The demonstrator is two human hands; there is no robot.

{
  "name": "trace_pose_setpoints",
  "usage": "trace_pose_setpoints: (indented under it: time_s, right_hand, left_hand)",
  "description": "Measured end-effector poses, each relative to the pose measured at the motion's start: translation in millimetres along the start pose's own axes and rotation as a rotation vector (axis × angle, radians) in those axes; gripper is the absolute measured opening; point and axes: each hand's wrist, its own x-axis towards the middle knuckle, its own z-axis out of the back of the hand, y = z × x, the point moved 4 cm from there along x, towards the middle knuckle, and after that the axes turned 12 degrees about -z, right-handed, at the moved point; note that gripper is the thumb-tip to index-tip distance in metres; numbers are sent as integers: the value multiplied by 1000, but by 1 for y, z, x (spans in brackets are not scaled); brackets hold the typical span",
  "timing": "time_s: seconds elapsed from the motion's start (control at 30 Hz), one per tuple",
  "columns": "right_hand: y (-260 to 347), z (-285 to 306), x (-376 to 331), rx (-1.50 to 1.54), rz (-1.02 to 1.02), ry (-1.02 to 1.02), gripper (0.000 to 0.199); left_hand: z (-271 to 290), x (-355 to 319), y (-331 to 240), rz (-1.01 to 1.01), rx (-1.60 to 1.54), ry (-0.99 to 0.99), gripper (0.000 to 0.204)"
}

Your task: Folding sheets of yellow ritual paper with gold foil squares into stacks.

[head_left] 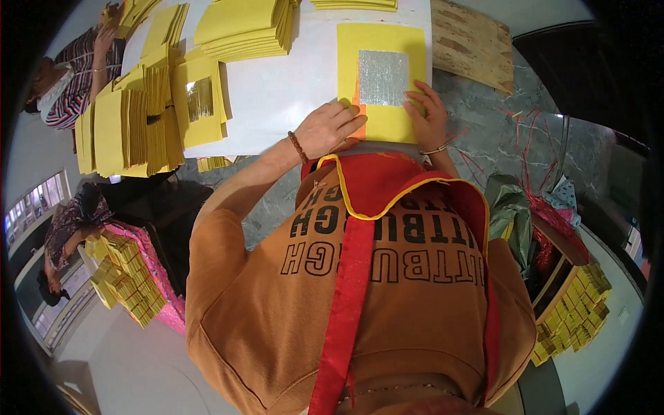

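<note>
A yellow paper sheet (387, 124) lies near the table's front edge with a silver foil square (384, 76) on it. An orange paper strip (360, 114) shows along the left side of the foil. My left hand (330, 128), with a beaded bracelet at its wrist, is closed at the sheet's lower left edge, its bent fingers on the orange strip. The thumb is partly hidden beneath. Along the right edge rests my right hand (427, 114), fingers apart and fingertips touching the yellow paper near the foil's lower right corner.
Stacks of folded yellow paper (245, 31) stand on the white table (277, 97), with more piles (131, 128) at its left edge. A wooden board (474, 45) lies right. Another person (76, 76) works at far left. Bundled yellow paper (574, 311) sits low right.
</note>
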Motion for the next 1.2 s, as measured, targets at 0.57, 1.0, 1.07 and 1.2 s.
trace_pose_setpoints:
  time_s: [0.57,1.0,1.07,1.2]
  right_hand:
    - [-14,1,5,613,-264,135,37]
    - [-15,2,6,515,-198,96,34]
    - [-14,3,5,515,-227,94,33]
    - [-11,4,6,497,-200,112,36]
  left_hand:
    - [2,-3,35,483,-684,-12,19]
    - [-2,4,52,635,-934,152,17]
    - [-4,5,53,643,-933,183,17]
    - [-5,4,54,665,-940,186,17]
